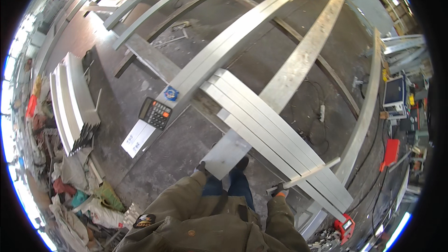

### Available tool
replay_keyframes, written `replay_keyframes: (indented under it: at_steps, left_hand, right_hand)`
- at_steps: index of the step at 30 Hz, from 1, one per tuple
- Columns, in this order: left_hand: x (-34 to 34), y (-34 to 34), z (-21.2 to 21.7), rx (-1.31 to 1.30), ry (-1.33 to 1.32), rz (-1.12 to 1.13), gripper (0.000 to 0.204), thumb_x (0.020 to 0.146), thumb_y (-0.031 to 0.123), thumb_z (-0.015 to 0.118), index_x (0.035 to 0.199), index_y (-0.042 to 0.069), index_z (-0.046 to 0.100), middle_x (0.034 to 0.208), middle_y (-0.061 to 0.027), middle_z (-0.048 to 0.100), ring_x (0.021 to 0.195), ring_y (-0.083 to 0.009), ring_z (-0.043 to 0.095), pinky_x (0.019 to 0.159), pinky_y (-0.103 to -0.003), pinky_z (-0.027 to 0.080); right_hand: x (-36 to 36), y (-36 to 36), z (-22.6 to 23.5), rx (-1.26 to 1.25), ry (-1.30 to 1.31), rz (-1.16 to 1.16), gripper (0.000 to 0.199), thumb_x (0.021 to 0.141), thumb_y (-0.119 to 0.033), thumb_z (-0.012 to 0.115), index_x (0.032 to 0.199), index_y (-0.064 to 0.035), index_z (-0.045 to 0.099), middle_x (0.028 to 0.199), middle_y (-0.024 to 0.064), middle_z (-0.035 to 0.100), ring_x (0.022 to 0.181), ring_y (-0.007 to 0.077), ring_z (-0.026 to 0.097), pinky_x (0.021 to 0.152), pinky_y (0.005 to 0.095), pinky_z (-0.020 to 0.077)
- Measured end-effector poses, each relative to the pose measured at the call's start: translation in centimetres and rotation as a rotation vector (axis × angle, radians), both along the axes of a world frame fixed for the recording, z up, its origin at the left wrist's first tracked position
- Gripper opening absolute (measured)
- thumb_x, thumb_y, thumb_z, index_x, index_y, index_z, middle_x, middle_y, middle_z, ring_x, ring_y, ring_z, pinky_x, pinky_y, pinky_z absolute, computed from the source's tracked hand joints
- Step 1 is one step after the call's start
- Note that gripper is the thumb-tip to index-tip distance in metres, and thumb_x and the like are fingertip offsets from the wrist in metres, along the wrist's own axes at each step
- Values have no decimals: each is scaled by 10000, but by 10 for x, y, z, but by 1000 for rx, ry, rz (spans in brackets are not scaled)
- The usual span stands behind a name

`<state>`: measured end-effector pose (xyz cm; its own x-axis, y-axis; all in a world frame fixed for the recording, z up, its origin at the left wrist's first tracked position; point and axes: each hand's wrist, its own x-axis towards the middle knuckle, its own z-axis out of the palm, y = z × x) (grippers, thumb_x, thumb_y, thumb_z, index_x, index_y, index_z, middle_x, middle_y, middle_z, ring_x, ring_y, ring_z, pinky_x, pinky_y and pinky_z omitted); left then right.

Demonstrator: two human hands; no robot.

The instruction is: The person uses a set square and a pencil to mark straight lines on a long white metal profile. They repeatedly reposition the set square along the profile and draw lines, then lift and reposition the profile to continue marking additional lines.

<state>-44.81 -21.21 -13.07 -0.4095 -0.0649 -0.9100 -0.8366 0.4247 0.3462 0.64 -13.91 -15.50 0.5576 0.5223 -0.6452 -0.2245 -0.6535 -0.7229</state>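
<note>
Jacket (pixel 205 224) is filling the lower frame, the right hand (pixel 278 189) is gripping a strip (pixel 310 174) whose snagging could be skewing the bars (pixel 276 135), the left hand's (pixel 201 167) grasp being unclear.

Metal wkshp (beams (pixel 280 135), misc. clutter (pixel 70 177))

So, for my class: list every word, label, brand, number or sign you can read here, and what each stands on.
Sleeve patch: lettering there, not copied out here.
Calculator: key markings too small to read.
Dark marks on the near end of the long silver profile: too small to make out.
Blue tape measure: any markings too blurred to read.
Red tool, lower right: any text too small.
</note>
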Motion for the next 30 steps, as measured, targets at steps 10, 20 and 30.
replay_keyframes:
  at_steps: [10,20,30]
  left_hand:
    - [24,-9,3,18,21,87,378,1035,341,635,1368,165,608,1197,-106,690,907,-257,679,684,-447,555]
    - [18,-30,-15,81,141,83,383,1028,333,652,1370,169,608,1182,-110,693,854,-253,679,628,-454,548]
    - [-47,27,37,-340,364,-8,493,979,272,679,1398,37,570,1346,-247,631,1215,-393,624,1032,-486,527]
  right_hand:
    - [-27,9,62,-98,148,-175,219,928,-60,578,1112,-113,473,732,92,550,570,233,555,512,413,518]
    - [-11,3,61,-84,84,-117,372,889,-5,568,1238,-89,470,777,113,574,593,239,581,523,409,545]
    - [-5,-5,49,-75,9,-99,399,839,-3,590,1224,-56,503,795,117,575,586,242,578,509,410,547]
